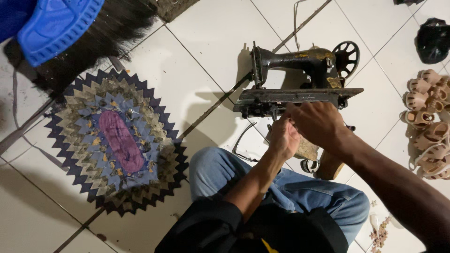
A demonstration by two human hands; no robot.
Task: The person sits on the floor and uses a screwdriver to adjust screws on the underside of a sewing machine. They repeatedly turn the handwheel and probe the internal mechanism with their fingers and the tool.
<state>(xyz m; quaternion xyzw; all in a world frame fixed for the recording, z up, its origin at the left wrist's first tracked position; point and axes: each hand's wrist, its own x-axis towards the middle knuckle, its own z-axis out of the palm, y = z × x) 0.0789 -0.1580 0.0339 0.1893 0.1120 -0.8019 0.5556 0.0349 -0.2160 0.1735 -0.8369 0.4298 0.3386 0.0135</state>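
Note:
A black old sewing machine (300,63) with a hand wheel lies tipped on its side on the white tiled floor, its flat base (300,96) turned toward me. My left hand (283,138) is under the base, fingers curled close to the underside mechanism. My right hand (318,124) reaches in beside it, fingers closed at the same spot under the base edge. What the fingers hold is hidden. My knees in blue jeans (281,187) are below the hands.
An oval patchwork mat (115,140) with zigzag edges lies at the left. A black-bristled broom with a blue head (61,23) is at the top left. Tan plastic sandals (429,122) are piled at the right, with a black bag (433,40) above them.

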